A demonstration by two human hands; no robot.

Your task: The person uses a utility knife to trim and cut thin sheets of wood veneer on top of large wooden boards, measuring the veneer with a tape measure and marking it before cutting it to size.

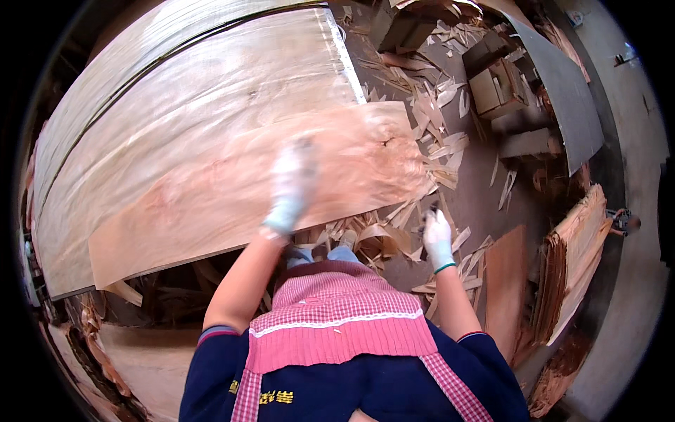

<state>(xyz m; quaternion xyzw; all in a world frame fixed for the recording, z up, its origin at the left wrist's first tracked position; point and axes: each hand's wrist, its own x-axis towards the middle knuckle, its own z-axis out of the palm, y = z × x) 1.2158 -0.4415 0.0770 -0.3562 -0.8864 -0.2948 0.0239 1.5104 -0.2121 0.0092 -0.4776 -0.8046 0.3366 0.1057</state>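
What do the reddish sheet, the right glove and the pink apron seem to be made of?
Reddish sheet: probably wood veneer, unpolished; grain and a dark knot show.
Right glove: perhaps knitted fabric, matt white; its cuff fits snugly.
Pink apron: likely woven cloth, matt; checks and folds show.

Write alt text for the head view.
A gloved left hand, blurred, is over a reddish wood veneer sheet overlapping a paler sheet. The gloved right hand, near the reddish sheet's right end, seems to hold a small dark object; wood strips litter the floor.
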